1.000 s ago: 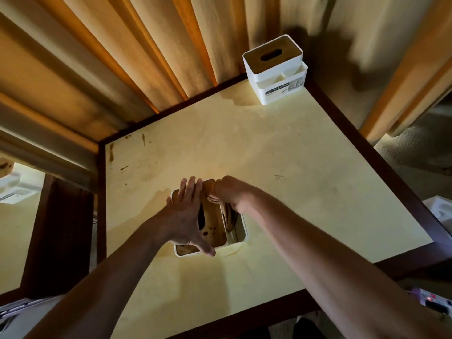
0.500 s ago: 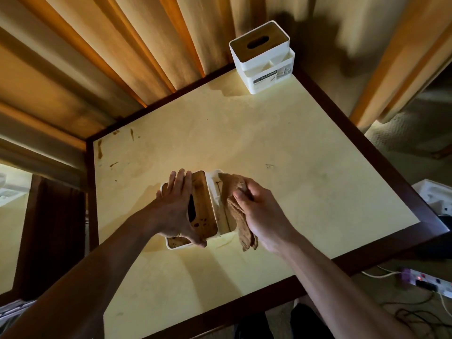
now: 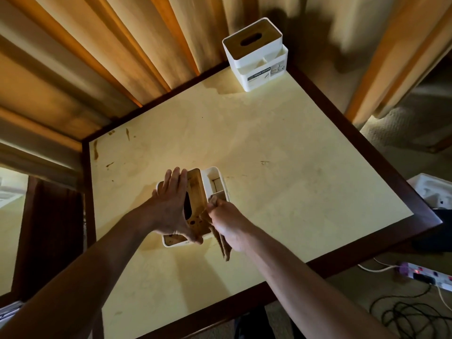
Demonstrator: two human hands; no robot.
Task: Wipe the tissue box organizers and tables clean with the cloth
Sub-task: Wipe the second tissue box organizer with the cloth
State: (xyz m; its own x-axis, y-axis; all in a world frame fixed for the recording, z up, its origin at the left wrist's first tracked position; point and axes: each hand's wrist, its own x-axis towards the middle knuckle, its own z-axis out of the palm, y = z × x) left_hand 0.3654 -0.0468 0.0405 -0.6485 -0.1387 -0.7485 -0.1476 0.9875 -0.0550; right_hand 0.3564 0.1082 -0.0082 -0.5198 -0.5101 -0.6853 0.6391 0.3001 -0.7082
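Two hands work a white plastic tissue box organizer with a wooden slotted lid point(image 3: 195, 192) at the near-left middle of a pale yellow, dark-framed bench point(image 3: 281, 155). Flat, straight fingers of the left hand point(image 3: 171, 206) press the lid; the right hand point(image 3: 226, 220) grips a brown cloth point(image 3: 223, 248), pushing it into the near side compartment. Brown smears at the far-left corner point(image 3: 95, 152) suggest the bench is unwiped, and a second white organizer point(image 3: 256, 67) at the far corner looks untouched. Open surface lies right and near; curtains point(image 3: 97, 57) crowd the far edge.
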